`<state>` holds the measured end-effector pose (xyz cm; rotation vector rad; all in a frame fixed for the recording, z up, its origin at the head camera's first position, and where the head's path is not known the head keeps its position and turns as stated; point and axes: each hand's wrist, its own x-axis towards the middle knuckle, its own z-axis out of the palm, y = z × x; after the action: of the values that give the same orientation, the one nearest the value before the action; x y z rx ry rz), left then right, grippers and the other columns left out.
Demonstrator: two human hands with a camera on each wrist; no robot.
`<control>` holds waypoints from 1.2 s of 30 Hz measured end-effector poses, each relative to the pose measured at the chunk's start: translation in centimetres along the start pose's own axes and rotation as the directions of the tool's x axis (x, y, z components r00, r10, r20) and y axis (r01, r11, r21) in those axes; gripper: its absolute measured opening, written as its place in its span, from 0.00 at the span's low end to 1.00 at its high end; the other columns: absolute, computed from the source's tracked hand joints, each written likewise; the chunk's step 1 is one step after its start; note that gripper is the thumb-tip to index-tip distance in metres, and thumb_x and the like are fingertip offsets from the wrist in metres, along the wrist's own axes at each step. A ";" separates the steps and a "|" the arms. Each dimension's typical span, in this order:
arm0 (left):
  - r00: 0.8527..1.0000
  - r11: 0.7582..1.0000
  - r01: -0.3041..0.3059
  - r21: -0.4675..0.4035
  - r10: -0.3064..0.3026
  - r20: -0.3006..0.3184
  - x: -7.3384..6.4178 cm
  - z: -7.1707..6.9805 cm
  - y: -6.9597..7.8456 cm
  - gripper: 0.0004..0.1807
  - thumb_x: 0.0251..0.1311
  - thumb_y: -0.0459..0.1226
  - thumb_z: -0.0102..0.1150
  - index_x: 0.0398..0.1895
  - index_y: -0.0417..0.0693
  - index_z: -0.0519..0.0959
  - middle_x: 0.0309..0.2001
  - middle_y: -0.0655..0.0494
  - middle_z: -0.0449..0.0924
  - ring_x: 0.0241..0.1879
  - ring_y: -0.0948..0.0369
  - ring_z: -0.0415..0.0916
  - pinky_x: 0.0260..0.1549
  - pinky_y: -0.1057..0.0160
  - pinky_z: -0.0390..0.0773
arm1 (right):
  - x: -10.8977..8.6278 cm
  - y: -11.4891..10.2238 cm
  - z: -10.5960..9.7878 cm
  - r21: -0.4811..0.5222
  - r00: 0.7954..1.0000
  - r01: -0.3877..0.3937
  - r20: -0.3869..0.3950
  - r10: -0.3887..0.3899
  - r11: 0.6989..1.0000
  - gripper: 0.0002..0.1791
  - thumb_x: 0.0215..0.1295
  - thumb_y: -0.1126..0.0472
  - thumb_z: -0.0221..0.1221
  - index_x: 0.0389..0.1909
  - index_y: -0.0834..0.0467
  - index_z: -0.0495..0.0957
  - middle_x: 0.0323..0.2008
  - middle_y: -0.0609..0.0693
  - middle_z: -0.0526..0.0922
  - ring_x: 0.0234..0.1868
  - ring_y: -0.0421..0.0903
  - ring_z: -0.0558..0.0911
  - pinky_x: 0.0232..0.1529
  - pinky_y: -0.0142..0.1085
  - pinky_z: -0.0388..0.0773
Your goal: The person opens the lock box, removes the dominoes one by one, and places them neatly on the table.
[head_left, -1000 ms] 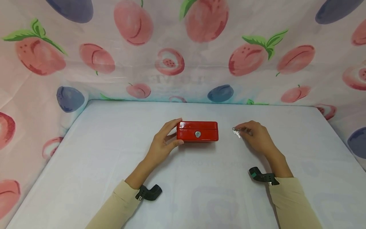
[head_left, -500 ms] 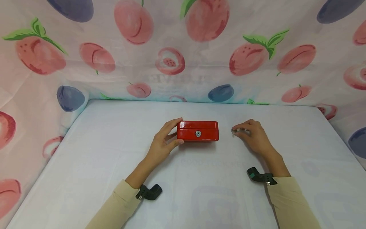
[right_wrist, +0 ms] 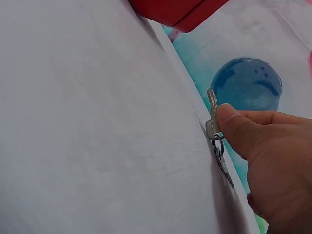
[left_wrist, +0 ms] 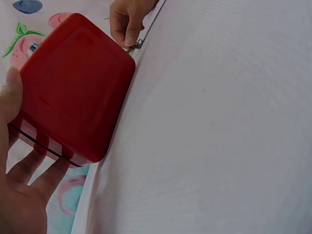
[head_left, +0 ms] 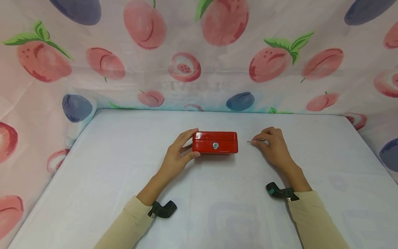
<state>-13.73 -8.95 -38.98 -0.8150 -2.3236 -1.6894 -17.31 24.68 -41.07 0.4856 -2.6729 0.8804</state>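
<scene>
A small glossy red metal box [head_left: 205,147] sits on the white table, its lid down and a round silver keyhole lock [head_left: 215,145] facing me. My left hand [head_left: 174,156] grips the box's left end, thumb at the front and fingers spread along the far side, as the left wrist view shows too. To the right of the box, my right hand [head_left: 276,148] pinches a small silver key [right_wrist: 213,117] between thumb and forefinger, its blade pointing toward the box. From its ring hangs a second key [right_wrist: 224,170]. A gap separates key and box.
White cloth covers the table [head_left: 199,207]. Behind it rises a fruit-printed cloth backdrop [head_left: 130,86], which also runs down the left and right sides. A black wrist camera [head_left: 163,209] sits on the left wrist and another camera [head_left: 281,192] on the right.
My right hand has moved slightly left toward the box, and the keys have turned from hanging down to one blade pointing left. The left hand and box have stayed put.
</scene>
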 end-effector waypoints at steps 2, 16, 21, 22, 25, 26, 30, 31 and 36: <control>1.000 1.000 -0.002 0.003 0.002 0.000 0.0 0.0 -0.1 0.38 0.49 0.37 0.63 0.65 0.55 0.60 0.61 0.65 0.59 0.60 0.62 0.58 0.48 0.58 0.71 | 0.0 -0.2 0.0 0.010 1.000 -0.030 0.001 0.030 1.000 0.04 0.54 0.62 0.61 0.31 0.56 0.81 0.37 0.49 0.72 0.45 0.50 0.65 0.42 0.43 0.64; 1.000 1.000 -0.019 0.009 0.019 -0.011 0.0 -0.2 3.1 0.37 0.47 0.29 0.63 0.63 0.47 0.61 0.60 0.52 0.62 0.58 0.58 0.60 0.46 0.49 0.71 | 0.5 -2.1 -0.8 0.139 0.997 -0.029 -0.065 0.038 0.990 0.09 0.64 0.53 0.52 0.40 0.54 0.72 0.35 0.46 0.81 0.38 0.45 0.78 0.37 0.39 0.68; 1.000 1.000 -0.015 0.022 0.015 -0.012 0.0 -0.2 2.8 0.37 0.46 0.29 0.64 0.63 0.47 0.61 0.60 0.51 0.62 0.58 0.58 0.60 0.46 0.50 0.71 | 0.7 -2.4 -1.0 0.231 0.999 -0.014 -0.040 0.024 0.973 0.10 0.65 0.54 0.50 0.42 0.54 0.69 0.36 0.44 0.81 0.39 0.42 0.77 0.40 0.34 0.69; 1.000 1.000 -0.014 0.027 0.014 -0.010 0.0 -0.2 2.4 0.38 0.47 0.30 0.64 0.63 0.49 0.61 0.60 0.54 0.62 0.58 0.59 0.60 0.46 0.52 0.72 | 0.7 -2.8 -1.3 0.254 0.999 -0.024 -0.038 0.035 0.967 0.10 0.64 0.54 0.50 0.41 0.54 0.69 0.34 0.45 0.81 0.38 0.41 0.77 0.38 0.34 0.69; 1.000 0.999 -0.008 0.041 0.009 -0.007 0.0 -0.1 1.2 0.39 0.47 0.33 0.64 0.64 0.55 0.60 0.60 0.60 0.61 0.59 0.62 0.59 0.47 0.55 0.72 | 0.7 -4.2 -1.9 0.298 0.997 -0.050 -0.046 0.067 0.953 0.09 0.64 0.54 0.52 0.39 0.55 0.69 0.29 0.46 0.80 0.32 0.42 0.76 0.30 0.32 0.69; 1.000 0.999 -0.006 0.047 0.006 -0.006 0.0 0.0 0.8 0.39 0.47 0.35 0.65 0.64 0.56 0.60 0.61 0.62 0.61 0.59 0.63 0.59 0.47 0.57 0.72 | 0.7 -4.7 -2.1 0.317 0.996 -0.057 -0.047 0.076 0.947 0.09 0.63 0.55 0.53 0.39 0.56 0.69 0.28 0.47 0.80 0.30 0.43 0.76 0.30 0.31 0.70; 1.000 0.998 -0.011 0.060 0.012 -0.006 -0.1 0.0 -0.2 0.39 0.47 0.39 0.64 0.65 0.59 0.59 0.61 0.65 0.60 0.59 0.63 0.59 0.47 0.59 0.72 | 0.8 -5.8 -2.3 0.360 0.996 -0.031 -0.070 0.060 0.932 0.07 0.60 0.59 0.56 0.38 0.56 0.72 0.24 0.47 0.79 0.26 0.43 0.77 0.30 0.27 0.74; 1.000 0.998 -0.014 0.060 0.014 -0.006 -0.1 0.0 -0.3 0.39 0.47 0.40 0.64 0.65 0.58 0.59 0.61 0.65 0.60 0.59 0.63 0.59 0.47 0.59 0.72 | 0.8 -6.0 -2.3 0.370 0.995 -0.016 -0.084 0.050 0.929 0.07 0.59 0.60 0.57 0.38 0.56 0.74 0.23 0.47 0.79 0.26 0.42 0.78 0.31 0.27 0.75; 1.000 0.999 -0.016 0.052 0.016 -0.002 -0.1 0.0 -0.2 0.39 0.47 0.39 0.64 0.65 0.61 0.59 0.61 0.65 0.59 0.59 0.63 0.58 0.47 0.60 0.72 | 0.7 -6.5 -2.3 0.447 0.989 0.044 -0.145 0.024 0.893 0.09 0.54 0.64 0.61 0.37 0.55 0.81 0.24 0.50 0.80 0.24 0.42 0.78 0.31 0.29 0.75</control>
<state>-13.76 -9.01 -39.22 -0.8194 -2.3428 -1.6150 -15.01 21.03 -35.67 0.5069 -2.3225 1.4826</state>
